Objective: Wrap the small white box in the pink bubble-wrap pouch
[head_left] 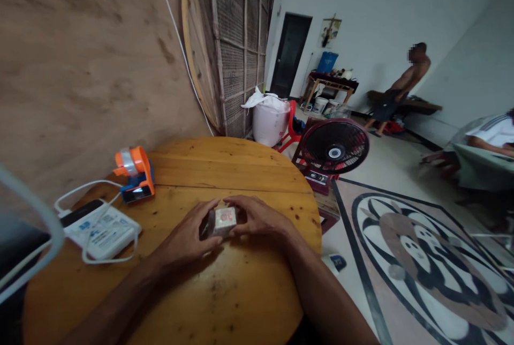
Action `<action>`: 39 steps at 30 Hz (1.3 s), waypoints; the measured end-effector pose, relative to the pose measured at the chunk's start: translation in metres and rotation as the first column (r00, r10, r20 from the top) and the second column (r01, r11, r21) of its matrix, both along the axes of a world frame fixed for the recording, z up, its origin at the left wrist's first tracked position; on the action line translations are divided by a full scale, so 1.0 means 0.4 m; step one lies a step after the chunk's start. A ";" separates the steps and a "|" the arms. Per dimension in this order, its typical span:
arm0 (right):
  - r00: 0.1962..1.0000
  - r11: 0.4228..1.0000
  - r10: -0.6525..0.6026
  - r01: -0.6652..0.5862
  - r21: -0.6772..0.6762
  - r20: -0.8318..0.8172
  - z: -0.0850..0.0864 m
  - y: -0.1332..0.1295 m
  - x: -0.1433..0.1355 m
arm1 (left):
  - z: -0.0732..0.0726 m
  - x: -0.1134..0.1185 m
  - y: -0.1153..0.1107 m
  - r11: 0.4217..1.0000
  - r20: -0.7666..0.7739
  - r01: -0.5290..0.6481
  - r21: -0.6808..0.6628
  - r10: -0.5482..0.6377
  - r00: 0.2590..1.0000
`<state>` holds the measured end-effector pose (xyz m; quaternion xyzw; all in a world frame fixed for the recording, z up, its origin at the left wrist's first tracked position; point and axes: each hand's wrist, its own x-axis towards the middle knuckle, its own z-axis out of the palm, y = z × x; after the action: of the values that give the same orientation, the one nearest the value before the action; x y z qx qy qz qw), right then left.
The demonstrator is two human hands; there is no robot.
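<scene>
Near the middle of the round wooden table [257, 173], a small box [225, 218] rests between my two hands. Its top is pale with a red printed mark, and its near side is darker. My left hand [193, 235] curls around the box's left side, thumb at the near edge. From the right, my right hand [257, 217] holds it with the thumb in front and the fingers behind. The fingers hide part of the box's sides.
A white power bank [112, 235] with a looped cable and an orange tape holder [138, 165] sit at the left. Beyond the table are a fan [333, 149], a white sack [271, 120] and a standing person [409, 77]. Another person [492, 133] sits far right.
</scene>
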<state>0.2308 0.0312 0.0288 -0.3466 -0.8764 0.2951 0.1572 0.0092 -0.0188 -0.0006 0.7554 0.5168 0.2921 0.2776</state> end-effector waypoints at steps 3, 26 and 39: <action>1.000 1.000 0.006 -0.006 0.013 0.011 0.000 0.000 0.000 | -0.003 -0.001 0.001 1.000 -0.013 0.009 0.009 -0.009 1.000; 0.999 0.999 0.021 -0.022 0.044 0.025 -0.003 0.001 0.003 | -0.008 -0.003 0.005 0.999 0.022 0.037 -0.026 -0.037 0.999; 0.999 0.998 0.010 -0.012 0.055 0.045 0.010 -0.003 -0.002 | -0.010 -0.004 0.009 0.998 0.029 0.045 -0.033 -0.044 0.999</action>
<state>0.2302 0.0299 0.0327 -0.3439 -0.8894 0.2639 0.1452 0.0074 -0.0151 -0.0046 0.7577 0.5008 0.2877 0.3040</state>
